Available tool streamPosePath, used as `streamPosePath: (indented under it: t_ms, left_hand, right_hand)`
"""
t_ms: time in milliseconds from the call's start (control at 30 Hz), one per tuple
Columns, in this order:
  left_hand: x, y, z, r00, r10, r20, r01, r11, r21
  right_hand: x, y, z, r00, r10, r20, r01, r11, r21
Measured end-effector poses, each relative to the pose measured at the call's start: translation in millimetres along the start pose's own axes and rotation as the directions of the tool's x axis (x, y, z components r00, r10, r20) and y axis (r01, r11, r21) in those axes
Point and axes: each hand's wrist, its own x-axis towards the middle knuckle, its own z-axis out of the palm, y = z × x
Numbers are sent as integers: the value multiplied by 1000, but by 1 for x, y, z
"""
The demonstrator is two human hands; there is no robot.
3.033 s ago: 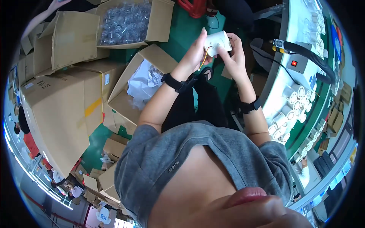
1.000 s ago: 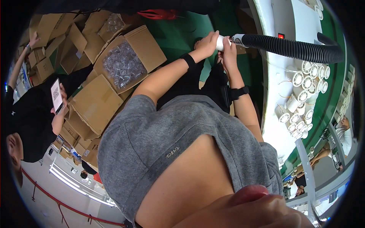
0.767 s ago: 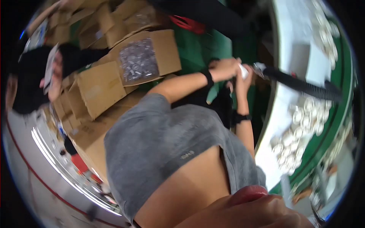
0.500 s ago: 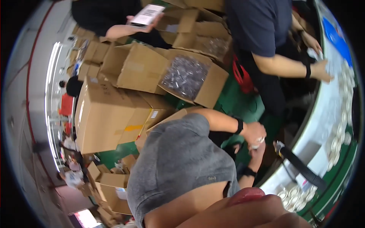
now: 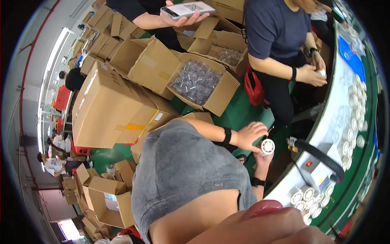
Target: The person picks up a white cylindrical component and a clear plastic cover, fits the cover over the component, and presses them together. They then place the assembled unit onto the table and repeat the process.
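Note:
A white round cylindrical part (image 5: pixel 267 147) shows its end face, with a ring of slots around a hub. My right hand (image 5: pixel 263 159) has its fingers wrapped round it from below. My left hand (image 5: pixel 251 136) curves beside and above the part, fingers apart, its thumb close to the part's side; whether it touches cannot be told. A thin reddish strand (image 5: pixel 270 130) shows by the left fingertips. Black bands circle both wrists. Across the gap to the right lies a white worktable (image 5: pixel 284 185) bearing a cluster of similar white parts (image 5: pixel 310 202).
A black flexible hose (image 5: pixel 319 153) and a grey box with a red switch (image 5: pixel 315 168) stand at the table. More white parts (image 5: pixel 354 118) line its far side. A co-worker (image 5: pixel 280 49) sits beyond; another person's hand holds a phone (image 5: pixel 189 10). Cartons (image 5: pixel 118 105) stand left.
My hands have drawn apart around the white part, and its slotted face now shows. The co-worker's hands have come back from the table onto a small white thing. The view has shifted; the phone appears farther right.

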Motion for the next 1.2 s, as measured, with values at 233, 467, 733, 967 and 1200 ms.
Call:
streamPosePath:
  t_ms: [233, 467, 733, 967, 1200]
  left_hand:
    - [1, 66, -23, 972, 191, -137, -164, 969, 183]
    - [11, 112, -36, 880, 347, -323, -342, 937, 76]
    - [7, 129, -40, 805, 414, -426, -380, 910, 166]
    - [8, 140, -40, 839, 404, -365, -338, 912, 232]
    - [12, 143, -33, 882, 338, -329, -256, 929, 269]
  right_hand:
    - [-20, 1, 23, 945, -187, 267, 221, 970, -103]
    - [-80, -21, 93, 795, -115, 596, 40, 990, 136]
    - [-137, -28, 131, 863, -338, 376, 483, 771, -415]
    - [-161, -18, 129, 798, -505, 330, 601, 630, -491]
    - [-146, -21, 114, 883, -420, 209, 463, 853, -240]
